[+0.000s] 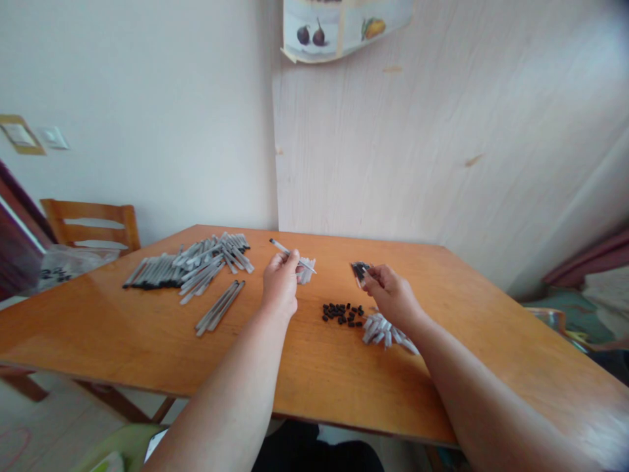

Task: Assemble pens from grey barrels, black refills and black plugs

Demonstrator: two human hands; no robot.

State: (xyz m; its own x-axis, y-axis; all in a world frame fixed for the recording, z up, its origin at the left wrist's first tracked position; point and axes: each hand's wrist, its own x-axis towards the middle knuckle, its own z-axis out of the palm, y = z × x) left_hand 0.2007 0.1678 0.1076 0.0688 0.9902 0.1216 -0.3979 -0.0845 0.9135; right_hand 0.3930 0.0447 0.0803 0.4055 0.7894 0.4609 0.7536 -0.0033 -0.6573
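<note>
Mid-frame, the left hand (280,283) is pinching a pen (280,246) in a snug grip; the right hand (393,293) is holding its fingers bunched at dark slender parts (358,273), right of centre — whether grasping one, I cannot tell. Part-picking is seemingly occupying this step, the next move probably calling for steady alignment with the pen.

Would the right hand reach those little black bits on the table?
Probably yes: the right hand is close by, and nothing seems to cover the black bits. It's busy at the dark sticks, though, so it might need freeing first.
</note>
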